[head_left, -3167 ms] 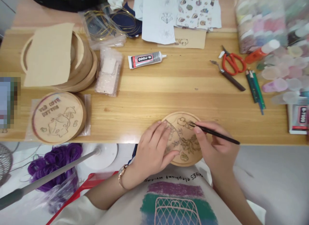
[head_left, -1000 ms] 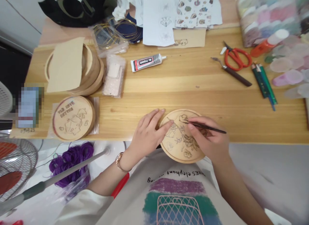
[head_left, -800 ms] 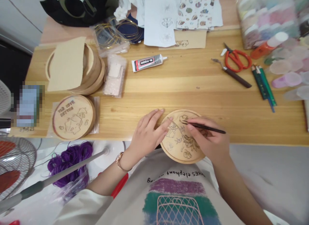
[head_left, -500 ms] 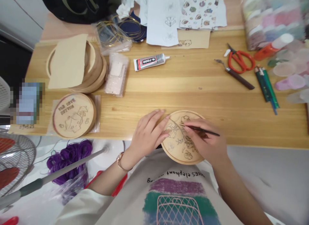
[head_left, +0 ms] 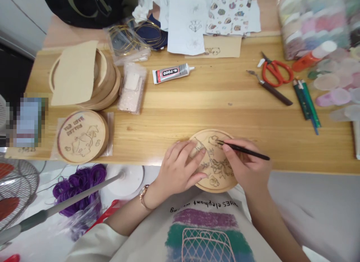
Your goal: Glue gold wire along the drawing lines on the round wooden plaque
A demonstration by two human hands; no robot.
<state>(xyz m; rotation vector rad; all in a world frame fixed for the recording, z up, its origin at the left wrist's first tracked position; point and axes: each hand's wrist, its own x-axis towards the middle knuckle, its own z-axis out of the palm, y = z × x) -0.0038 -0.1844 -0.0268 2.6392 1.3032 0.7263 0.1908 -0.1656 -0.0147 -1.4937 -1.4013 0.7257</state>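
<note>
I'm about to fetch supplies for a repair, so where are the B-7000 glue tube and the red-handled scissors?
B-7000 glue tube (head_left: 170, 73), head view, point on the tube's printed label.
Red-handled scissors (head_left: 282, 63), head view, point on a red finger loop.

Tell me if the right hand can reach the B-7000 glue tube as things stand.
Likely yes, though the right hand is holding a thin black tool it would have to put down. Only bare wood lies between the wooden disc and the B-7000 glue tube.

"What is the person wearing?"

"A cream long sleeve and a pale T-shirt printed with purple, green and blue bands."

"And on the left wrist?"

"A rose-gold watch."
</note>
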